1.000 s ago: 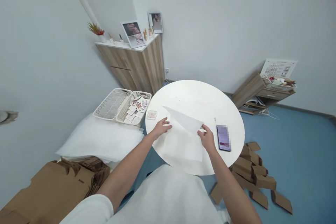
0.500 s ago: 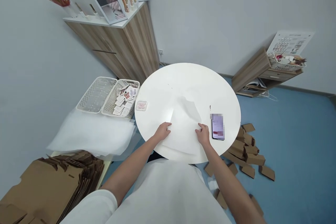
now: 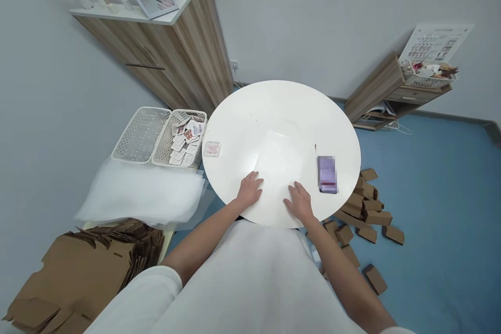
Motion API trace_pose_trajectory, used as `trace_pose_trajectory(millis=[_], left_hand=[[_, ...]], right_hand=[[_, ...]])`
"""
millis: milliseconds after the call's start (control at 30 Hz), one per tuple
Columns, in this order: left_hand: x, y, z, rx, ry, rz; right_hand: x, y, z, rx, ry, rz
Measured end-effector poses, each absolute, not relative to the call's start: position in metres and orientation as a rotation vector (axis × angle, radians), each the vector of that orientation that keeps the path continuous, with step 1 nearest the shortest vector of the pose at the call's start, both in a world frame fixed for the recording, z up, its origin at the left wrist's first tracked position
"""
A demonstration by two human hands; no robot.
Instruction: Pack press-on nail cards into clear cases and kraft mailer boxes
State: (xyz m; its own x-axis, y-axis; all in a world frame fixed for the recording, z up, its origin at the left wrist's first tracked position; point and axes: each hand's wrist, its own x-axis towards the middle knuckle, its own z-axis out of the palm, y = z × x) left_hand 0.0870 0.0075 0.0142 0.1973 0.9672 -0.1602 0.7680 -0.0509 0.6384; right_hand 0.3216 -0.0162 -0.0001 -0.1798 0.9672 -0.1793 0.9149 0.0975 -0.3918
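Note:
A white sheet lies flat on the round white table. My left hand rests palm down on the sheet's near left corner, fingers spread. My right hand lies flat on the near right corner, fingers stretched out too. Neither hand holds anything. A phone lies just right of the sheet. A small pink card sits at the table's left edge.
Two white baskets, one with several small cards, stand left of the table above a stack of white foam sheets. Flat cardboard lies at lower left. Small brown boxes litter the blue floor at right. A wooden cabinet stands behind.
The sheet's raised far part has come down and now lies flat. Both hands went from gripping the sheet's edges to pressing flat on its near corners. The camera tilted further down.

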Motion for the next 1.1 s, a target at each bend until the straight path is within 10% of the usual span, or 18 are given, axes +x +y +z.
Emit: trace_pose_trajectory(millis=[1100], left_hand=[[0.113, 0.003, 0.009, 2.126, 1.67, -0.208]], right_hand=[[0.287, -0.019, -0.012, -1.919, -2.194, 0.602]])
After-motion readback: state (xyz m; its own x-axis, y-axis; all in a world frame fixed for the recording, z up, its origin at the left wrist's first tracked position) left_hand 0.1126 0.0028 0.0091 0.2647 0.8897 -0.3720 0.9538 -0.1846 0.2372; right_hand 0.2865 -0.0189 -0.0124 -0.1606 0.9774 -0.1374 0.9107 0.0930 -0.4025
